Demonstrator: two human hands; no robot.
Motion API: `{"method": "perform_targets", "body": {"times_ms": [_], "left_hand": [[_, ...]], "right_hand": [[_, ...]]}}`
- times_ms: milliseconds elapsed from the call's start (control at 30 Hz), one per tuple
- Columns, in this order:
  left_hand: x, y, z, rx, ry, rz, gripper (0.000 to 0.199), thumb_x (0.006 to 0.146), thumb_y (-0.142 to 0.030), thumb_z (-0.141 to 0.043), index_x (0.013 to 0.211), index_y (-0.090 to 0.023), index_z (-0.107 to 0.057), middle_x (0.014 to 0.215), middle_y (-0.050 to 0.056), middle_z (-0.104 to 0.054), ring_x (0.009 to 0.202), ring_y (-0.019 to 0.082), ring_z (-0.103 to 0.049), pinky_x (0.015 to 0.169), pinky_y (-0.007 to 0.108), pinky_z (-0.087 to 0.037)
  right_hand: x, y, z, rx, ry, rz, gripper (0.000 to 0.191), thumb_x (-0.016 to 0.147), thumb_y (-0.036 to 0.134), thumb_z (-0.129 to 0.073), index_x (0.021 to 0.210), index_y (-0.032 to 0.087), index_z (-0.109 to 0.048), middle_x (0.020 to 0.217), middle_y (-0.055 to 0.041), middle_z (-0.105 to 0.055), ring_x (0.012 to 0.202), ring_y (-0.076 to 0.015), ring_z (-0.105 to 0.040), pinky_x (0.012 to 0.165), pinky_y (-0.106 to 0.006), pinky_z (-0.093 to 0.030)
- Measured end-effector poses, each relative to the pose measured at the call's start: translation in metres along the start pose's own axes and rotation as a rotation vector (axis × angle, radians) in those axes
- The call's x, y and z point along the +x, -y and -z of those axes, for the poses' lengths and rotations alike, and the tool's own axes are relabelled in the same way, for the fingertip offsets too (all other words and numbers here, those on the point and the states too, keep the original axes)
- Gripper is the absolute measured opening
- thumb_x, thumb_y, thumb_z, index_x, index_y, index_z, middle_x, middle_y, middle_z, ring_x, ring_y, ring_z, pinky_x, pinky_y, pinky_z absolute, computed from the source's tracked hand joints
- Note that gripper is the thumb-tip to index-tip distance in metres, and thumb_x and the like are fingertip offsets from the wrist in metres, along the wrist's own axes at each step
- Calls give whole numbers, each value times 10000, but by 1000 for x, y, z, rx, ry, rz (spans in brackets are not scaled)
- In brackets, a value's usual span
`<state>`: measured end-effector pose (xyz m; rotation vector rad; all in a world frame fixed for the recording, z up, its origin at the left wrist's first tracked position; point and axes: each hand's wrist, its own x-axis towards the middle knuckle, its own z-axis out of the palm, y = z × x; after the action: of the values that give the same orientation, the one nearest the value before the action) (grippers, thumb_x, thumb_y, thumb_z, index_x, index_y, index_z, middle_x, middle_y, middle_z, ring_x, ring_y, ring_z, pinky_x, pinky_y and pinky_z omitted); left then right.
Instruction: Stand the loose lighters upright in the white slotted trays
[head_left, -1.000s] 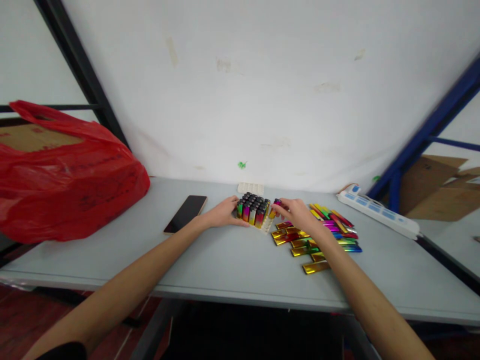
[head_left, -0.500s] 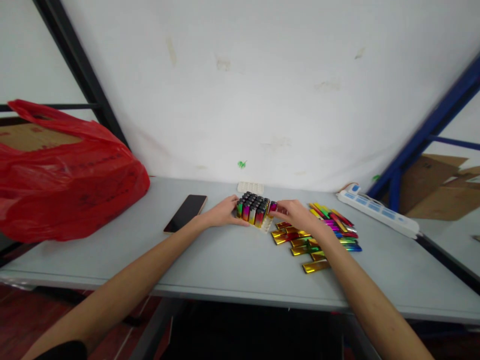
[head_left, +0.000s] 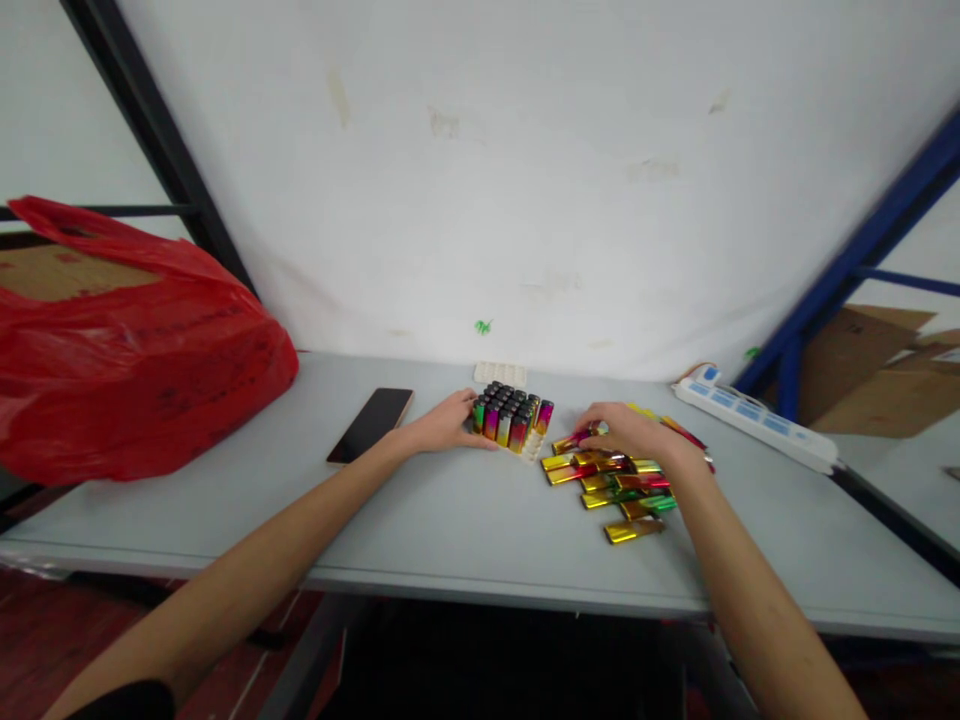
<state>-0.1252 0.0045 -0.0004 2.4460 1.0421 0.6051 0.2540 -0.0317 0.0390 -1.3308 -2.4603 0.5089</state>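
Upright lighters with black tops and shiny coloured bodies stand packed in a pale slotted tray. My left hand grips the left side of this block, thumb along the front and fingers behind. Slots at the tray's right front hold no lighter. To the right lies a loose pile of metallic lighters, gold, red, green and other colours. My right hand is over the pile's far left part, its fingertips closed on a lighter lying flat. The palm and forearm hide part of the pile.
A second pale slotted tray lies against the wall. A black phone is left of my left hand. A red plastic bag fills the table's left end. A white power strip lies at the right, near a blue frame post.
My right hand has let go of a purple lighter, now upright at the tray's right side, and has moved right to the loose pile. My left hand has stayed on the block.
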Motion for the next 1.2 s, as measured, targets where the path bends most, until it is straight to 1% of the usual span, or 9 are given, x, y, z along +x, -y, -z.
{"method": "perform_targets", "body": {"times_ms": [167, 433, 500, 600, 700, 800, 900, 1033, 1200], "left_hand": [[-1, 1, 0, 24, 8, 0, 767, 774, -899, -822, 1075, -194, -812, 1306, 165, -708, 1274, 414, -648, 1214, 538, -508], [-1, 8, -7, 52, -19, -8, 825, 796, -869, -839, 1248, -181, -780, 1364, 182, -711, 1311, 410, -647, 1230, 516, -492], [-1, 7, -9, 53, -24, 0, 805, 797, -858, -848, 1228, -181, -781, 1348, 183, -711, 1301, 414, -652, 1218, 523, -499], [-1, 5, -12, 84, -43, 24, 732, 799, -853, -850, 1080, -181, -787, 1299, 183, -709, 1265, 425, -657, 1182, 538, -523], [0, 4, -14, 128, -59, 28, 712, 813, -845, -845, 1049, -177, -775, 1275, 181, -708, 1234, 418, -658, 1158, 543, -540], [1, 6, -16, 132, -69, 12, 709, 830, -812, -857, 1149, -183, -781, 1279, 165, -719, 1234, 402, -665, 1155, 526, -545], [1, 9, -16, 123, -71, -3, 703, 829, -782, -879, 1197, -190, -789, 1288, 157, -728, 1243, 399, -674, 1156, 518, -546], [1, 10, -16, 118, -72, -37, 705, 849, -771, -873, 1256, -203, -784, 1313, 147, -729, 1246, 379, -672, 1158, 498, -545], [2, 9, -15, 128, -67, -19, 720, 834, -764, -889, 1252, -187, -780, 1286, 150, -731, 1233, 385, -676, 1143, 496, -551]], "right_hand": [[1, -2, 3, 160, -98, -47, 218, 831, 481, -880, 878, 270, -850, 967, -76, -843, 902, -291, -738, 862, -416, -595], [7, 16, -1, 851, -386, -99, 550, 736, 707, -959, 949, 248, -744, 1069, -100, -863, 1041, -290, -787, 1057, -522, -596], [11, 23, -7, 995, -453, -121, 592, 737, 736, -953, 973, 259, -692, 1000, -72, -856, 973, -269, -800, 1030, -512, -611], [16, 31, -14, 1086, -486, -134, 614, 739, 735, -953, 999, 274, -641, 831, 20, -769, 775, -202, -763, 892, -436, -644], [21, 35, -20, 1082, -447, -117, 638, 757, 776, -906, 1028, 285, -602, 764, 72, -660, 589, -129, -611, 639, -322, -586], [25, 39, -28, 999, -412, -139, 655, 788, 846, -817, 1028, 292, -564, 669, 108, -520, 483, -92, -360, 443, -228, -344], [27, 44, -34, 827, -431, -171, 668, 833, 923, -688, 917, 273, -557, 610, 106, -376, 496, -104, -274, 444, -240, -217], [28, 55, -40, 482, -542, -141, 726, 884, 920, -593, 638, 255, -441, 592, 37, -378, 584, -134, -362, 538, -297, -269], [31, 63, -45, 315, -596, -151, 663, 902, 816, -497, 551, 271, -358, 568, 28, -310, 585, -140, -328, 590, -330, -251]]}}
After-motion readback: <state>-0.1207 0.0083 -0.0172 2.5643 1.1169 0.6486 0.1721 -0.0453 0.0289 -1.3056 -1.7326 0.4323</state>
